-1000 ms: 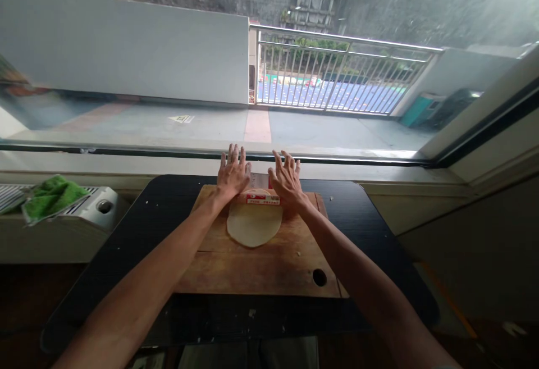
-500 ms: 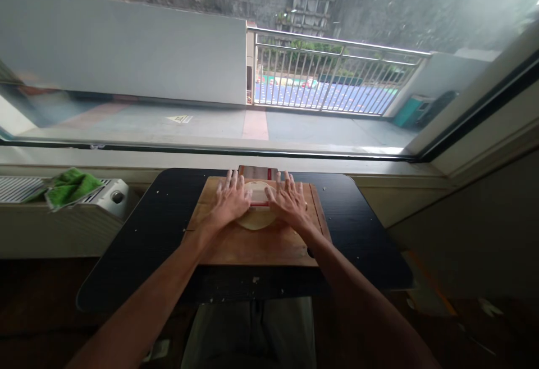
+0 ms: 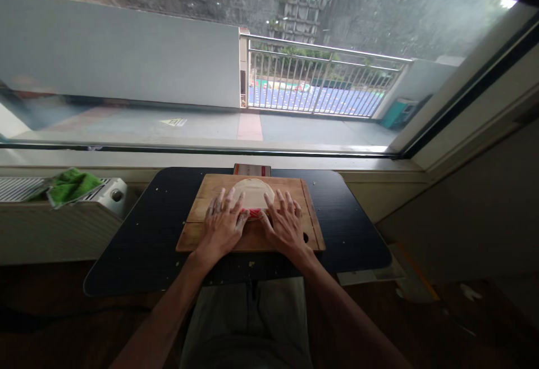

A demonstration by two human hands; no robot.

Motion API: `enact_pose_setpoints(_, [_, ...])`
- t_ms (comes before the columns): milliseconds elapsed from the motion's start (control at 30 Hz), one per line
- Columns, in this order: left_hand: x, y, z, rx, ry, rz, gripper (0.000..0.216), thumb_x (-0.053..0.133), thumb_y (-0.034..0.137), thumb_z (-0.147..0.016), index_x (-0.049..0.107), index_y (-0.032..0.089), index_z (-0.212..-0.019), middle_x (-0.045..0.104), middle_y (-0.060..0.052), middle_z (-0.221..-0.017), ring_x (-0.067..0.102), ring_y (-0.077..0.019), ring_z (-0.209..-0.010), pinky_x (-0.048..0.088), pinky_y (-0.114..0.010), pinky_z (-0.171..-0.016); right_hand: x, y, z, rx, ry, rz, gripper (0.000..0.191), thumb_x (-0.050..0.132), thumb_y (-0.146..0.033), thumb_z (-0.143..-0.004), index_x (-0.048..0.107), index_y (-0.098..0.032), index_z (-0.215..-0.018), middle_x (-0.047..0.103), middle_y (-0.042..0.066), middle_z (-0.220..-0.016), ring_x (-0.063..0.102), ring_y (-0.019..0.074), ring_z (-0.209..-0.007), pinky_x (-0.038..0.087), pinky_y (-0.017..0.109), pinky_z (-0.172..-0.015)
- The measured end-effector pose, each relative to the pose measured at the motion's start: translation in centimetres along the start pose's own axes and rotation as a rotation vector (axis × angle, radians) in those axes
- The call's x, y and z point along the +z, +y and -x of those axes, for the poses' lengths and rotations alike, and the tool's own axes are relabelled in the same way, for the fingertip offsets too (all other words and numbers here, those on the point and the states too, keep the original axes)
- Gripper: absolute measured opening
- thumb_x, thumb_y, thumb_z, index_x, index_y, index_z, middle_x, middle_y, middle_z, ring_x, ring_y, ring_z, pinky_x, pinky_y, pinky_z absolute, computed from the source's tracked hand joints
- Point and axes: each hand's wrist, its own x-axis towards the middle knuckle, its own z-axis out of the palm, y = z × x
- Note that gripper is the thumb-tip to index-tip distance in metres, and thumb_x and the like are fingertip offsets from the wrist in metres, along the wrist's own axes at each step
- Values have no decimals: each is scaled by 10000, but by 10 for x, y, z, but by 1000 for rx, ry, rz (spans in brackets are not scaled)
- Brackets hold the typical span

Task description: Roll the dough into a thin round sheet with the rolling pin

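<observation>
Head view shows my left hand (image 3: 223, 224) and right hand (image 3: 286, 224) both spread flat, palms down and fingers splayed, pressing on the red-and-white roller (image 3: 254, 212), which is mostly hidden beneath them. The roller lies at the near edge of the dough (image 3: 254, 193), a flat pale disc on the far half of the wooden board (image 3: 189, 234), on the black table (image 3: 138, 228). Its long axis runs left to right, parallel with the board's near edge. To roll well, I judge, I should press evenly through both palms without skewing the roller.
</observation>
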Motion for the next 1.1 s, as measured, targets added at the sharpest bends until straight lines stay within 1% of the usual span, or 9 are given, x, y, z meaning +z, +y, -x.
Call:
enact_pose_setpoints(133, [3,-6,-25,28,24,16,615,396,458,-1140,516,286,-1717,419,-100,-1825,267,-365,-1744,295,-615,-1406,1,2,-24,-4,30,-14,627,401,-508,-1177,370,-385,-1792,363,52,-1858,229,341,-1745,244,606,-1380])
enact_pose_setpoints(300, [8,-12,-68,23,7,19,630,355,454,-1154,456,270,-1749,389,-102,-1840,217,-341,-1761,278,-615,-1407,10,7,-60,37,68,-20,628,328,-417,-1187,356,-301,-1804,383,90,-1846,270,328,-1736,209,610,-1396])
enact_pose_setpoints(400, [13,-15,-98,5,-62,1,648,364,432,-1146,428,236,-1760,352,-125,-1854,244,-352,-1752,297,-601,-1397,15,12,-88,51,15,-24,664,327,-369,-1166,307,-258,-1820,389,99,-1840,262,319,-1741,196,610,-1406])
enact_pose_setpoints(500, [16,-16,-117,-10,-121,-19,695,419,349,-1104,375,191,-1779,341,-155,-1853,269,-356,-1744,310,-597,-1388,18,15,-110,77,-75,-10,717,373,-316,-1131,262,-196,-1829,279,116,-1874,210,322,-1756,163,595,-1422])
enact_pose_setpoints(567, [16,-16,-119,-15,-150,-33,717,432,311,-1081,367,146,-1776,333,-175,-1851,268,-358,-1743,312,-586,-1388,19,16,-112,78,-95,7,729,376,-291,-1118,260,-150,-1824,215,125,-1885,177,321,-1763,129,578,-1432])
enact_pose_setpoints(667, [11,-13,-104,-17,-177,-51,709,414,301,-1082,387,75,-1754,342,-207,-1840,281,-361,-1738,325,-554,-1385,22,14,-99,58,-64,19,716,343,-252,-1114,288,-88,-1808,233,141,-1875,176,299,-1763,111,531,-1441])
enact_pose_setpoints(867, [0,-7,-67,-15,-152,-70,633,360,323,-1122,476,168,-1724,383,-138,-1838,318,-321,-1729,382,-509,-1359,19,6,-61,45,33,-51,690,357,-329,-1143,324,-138,-1805,384,142,-1831,314,303,-1724,223,530,-1412])
enact_pose_setpoints(967, [0,-8,-68,-8,-142,-81,643,364,323,-1120,455,164,-1737,368,-137,-1845,299,-316,-1737,355,-508,-1375,15,4,-61,68,27,-49,669,348,-366,-1164,345,-160,-1800,395,141,-1830,327,315,-1717,215,549,-1408])
enact_pose_setpoints(1100, [5,-11,-89,-21,-125,-75,696,382,317,-1098,380,127,-1768,313,-159,-1860,226,-326,-1759,294,-553,-1402,10,5,-82,81,11,-15,676,360,-416,-1172,338,-189,-1808,371,150,-1842,322,359,-1715,213,584,-1402])
